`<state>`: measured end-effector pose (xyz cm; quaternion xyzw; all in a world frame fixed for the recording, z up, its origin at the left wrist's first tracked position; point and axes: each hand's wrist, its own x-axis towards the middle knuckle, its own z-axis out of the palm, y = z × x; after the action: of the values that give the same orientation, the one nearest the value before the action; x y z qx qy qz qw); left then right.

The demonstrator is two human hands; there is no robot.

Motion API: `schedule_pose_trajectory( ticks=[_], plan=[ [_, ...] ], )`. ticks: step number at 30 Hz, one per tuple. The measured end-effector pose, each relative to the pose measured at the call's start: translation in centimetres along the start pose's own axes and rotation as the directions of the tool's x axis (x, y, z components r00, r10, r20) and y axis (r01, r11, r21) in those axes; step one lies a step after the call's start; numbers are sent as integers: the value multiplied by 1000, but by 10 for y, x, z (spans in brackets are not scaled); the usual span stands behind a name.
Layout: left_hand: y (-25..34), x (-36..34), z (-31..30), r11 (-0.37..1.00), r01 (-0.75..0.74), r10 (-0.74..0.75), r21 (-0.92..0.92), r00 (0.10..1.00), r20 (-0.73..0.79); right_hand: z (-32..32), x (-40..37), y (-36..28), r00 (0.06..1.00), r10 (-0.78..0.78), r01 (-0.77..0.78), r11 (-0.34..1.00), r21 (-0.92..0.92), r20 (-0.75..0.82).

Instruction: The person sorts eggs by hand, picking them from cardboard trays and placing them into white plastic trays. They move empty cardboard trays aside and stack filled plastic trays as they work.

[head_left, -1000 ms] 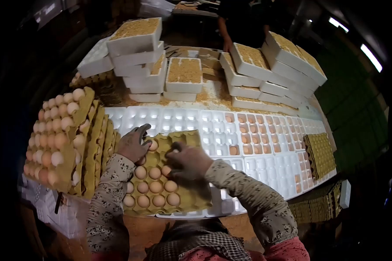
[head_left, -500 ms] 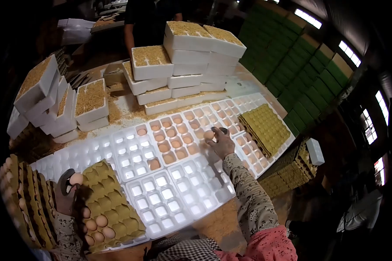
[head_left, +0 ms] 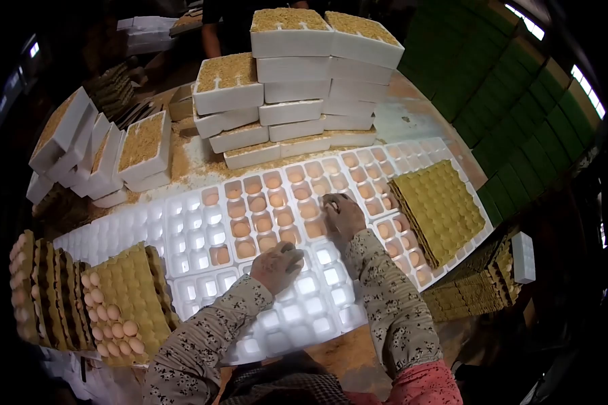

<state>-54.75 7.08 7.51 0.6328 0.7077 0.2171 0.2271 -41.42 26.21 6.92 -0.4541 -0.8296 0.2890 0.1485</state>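
My left hand [head_left: 277, 266] is over the white foam trays, fingers curled downward at the near edge of the egg-filled cells. What it grips, if anything, is hidden under the fingers. Just right of it, my right hand [head_left: 344, 214] bends its fingers into the cells beside a column of brown eggs [head_left: 309, 211]; the contents of its grasp are hidden too. Brown eggs fill most of the middle foam tray [head_left: 231, 233], one per cell. Nearer to me, a foam tray [head_left: 292, 312] has bare cells. At the left, a pulp egg tray [head_left: 134, 280] carries several eggs [head_left: 118, 330].
Stacked white foam boxes [head_left: 294, 71] topped with sawdust-like filling stand behind the trays, more boxes [head_left: 142, 150] at the left. Stacked pulp trays [head_left: 442, 209] lie on the right. Egg-loaded pulp trays [head_left: 47, 290] lean at far left. Another person's arm [head_left: 211, 40] shows behind.
My left hand, which held an egg by the left pulp tray, has moved right to the foam trays. My right hand stays over the cells, its earlier egg out of sight. The view has shifted.
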Motion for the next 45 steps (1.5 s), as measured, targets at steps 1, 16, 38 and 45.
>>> schedule_pose_trajectory(
  ticks=[1,16,38,45],
  plan=[
    [1,9,11,1000,15,-15,-2,1000,-4,6,-14,0,1000,-8,8,1000,1,13],
    [-54,-119,-16,955,127,-13,268,920,-391,73,-62,-66,876,-469,459,882,-104,-110],
    [-197,-373,-164,843,84,37,531,976,-213,190,-191,-358,426,-704,709,650,274,568],
    [-231,-398,-203,429,-34,-563,-903,772,-296,188,-207,-360,545,-558,338,829,445,626]
  ],
)
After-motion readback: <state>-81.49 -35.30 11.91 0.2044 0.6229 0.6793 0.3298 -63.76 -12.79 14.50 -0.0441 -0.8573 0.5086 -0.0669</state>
